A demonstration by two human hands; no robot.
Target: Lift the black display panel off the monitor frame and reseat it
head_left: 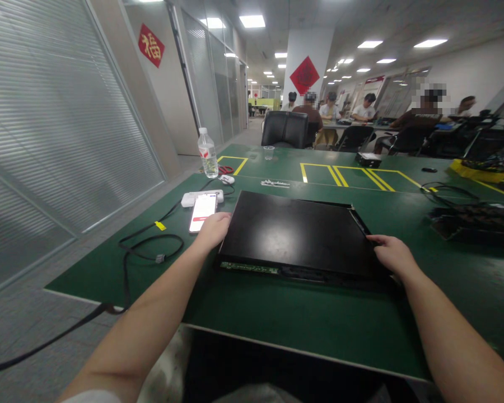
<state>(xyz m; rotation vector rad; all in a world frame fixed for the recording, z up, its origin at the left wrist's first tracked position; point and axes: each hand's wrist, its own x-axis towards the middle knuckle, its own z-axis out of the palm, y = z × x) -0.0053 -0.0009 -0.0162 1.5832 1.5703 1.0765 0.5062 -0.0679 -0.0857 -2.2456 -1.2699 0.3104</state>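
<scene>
A flat black panel (294, 232) that looks like a display panel lies in front of me over the green table. Part of a green circuit board (248, 268) shows along its near edge, and a thin dark frame edge (358, 219) stands out past its right side. My left hand (217, 229) is closed on the panel's left edge, its fingertips partly hidden. At the opposite side my right hand (392, 254) grips the right edge, thumb on top and the other fingers mostly out of sight. A lit phone (203, 212) lies just beyond my left hand.
Left on the green table (101, 263) are a power strip (189, 198), a looped black cable (151, 240), a water bottle (208, 155) and red-handled scissors (225, 169). A caliper-like tool (275, 183) lies behind the panel. Dark equipment (479, 221) stands right. People sit farther back.
</scene>
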